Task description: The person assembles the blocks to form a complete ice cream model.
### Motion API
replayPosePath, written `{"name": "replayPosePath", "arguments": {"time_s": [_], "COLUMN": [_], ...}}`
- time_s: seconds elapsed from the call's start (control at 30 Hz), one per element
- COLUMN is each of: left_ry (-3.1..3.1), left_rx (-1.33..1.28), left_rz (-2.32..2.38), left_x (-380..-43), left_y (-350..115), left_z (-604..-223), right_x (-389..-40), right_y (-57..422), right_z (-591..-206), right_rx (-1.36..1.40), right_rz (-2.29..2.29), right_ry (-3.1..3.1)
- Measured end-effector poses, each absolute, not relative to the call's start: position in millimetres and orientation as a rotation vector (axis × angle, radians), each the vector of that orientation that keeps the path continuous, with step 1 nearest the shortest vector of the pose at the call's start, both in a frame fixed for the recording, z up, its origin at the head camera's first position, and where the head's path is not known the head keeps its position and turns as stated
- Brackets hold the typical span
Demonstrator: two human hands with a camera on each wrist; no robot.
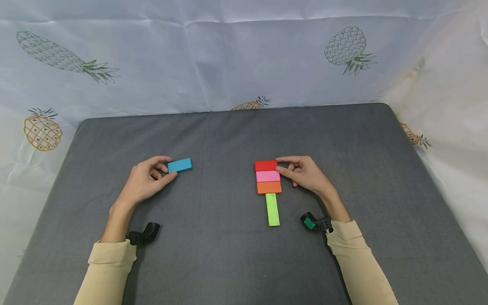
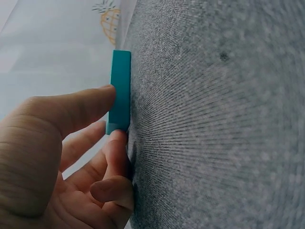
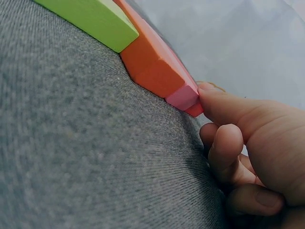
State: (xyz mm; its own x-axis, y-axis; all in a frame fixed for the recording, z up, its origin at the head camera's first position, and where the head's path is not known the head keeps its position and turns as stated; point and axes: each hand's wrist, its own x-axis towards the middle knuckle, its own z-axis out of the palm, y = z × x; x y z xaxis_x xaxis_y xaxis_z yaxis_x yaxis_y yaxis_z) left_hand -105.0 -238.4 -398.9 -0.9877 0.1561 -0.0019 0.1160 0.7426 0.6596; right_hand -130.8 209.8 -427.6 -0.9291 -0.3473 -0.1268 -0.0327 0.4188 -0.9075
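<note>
My left hand (image 1: 145,180) pinches a blue wooden block (image 1: 180,165) between thumb and fingers. Seen from the left wrist, this block (image 2: 120,90) is right by the grey cloth, with the thumb on its near side. On the right, my right hand (image 1: 306,171) has thumb and index finger at the right end of a red block (image 1: 264,165). Below the red one lie a pink block (image 1: 267,176) and an orange block (image 1: 268,187), side by side and touching. A light green block (image 1: 272,209) extends lengthwise from the orange one towards me. In the right wrist view the thumb partly hides the red end.
Grey cloth (image 1: 213,254) covers the table. Behind it hangs a white curtain (image 1: 160,93) with pineapple prints. Each wrist wears a black camera mount, the left mount (image 1: 145,235) and the right mount (image 1: 320,223) both close above the table.
</note>
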Motion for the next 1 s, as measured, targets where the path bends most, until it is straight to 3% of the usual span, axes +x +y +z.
{"name": "replayPosePath", "arguments": {"time_s": [1.0], "left_ry": [2.934], "left_rx": [0.294], "left_rz": [1.069], "left_x": [-106.0], "left_y": [-235.8], "left_z": [-404.1], "right_x": [-131.1], "right_y": [210.4], "right_z": [-429.1], "right_rx": [-0.336], "right_rz": [-1.5], "right_ry": [2.404]}}
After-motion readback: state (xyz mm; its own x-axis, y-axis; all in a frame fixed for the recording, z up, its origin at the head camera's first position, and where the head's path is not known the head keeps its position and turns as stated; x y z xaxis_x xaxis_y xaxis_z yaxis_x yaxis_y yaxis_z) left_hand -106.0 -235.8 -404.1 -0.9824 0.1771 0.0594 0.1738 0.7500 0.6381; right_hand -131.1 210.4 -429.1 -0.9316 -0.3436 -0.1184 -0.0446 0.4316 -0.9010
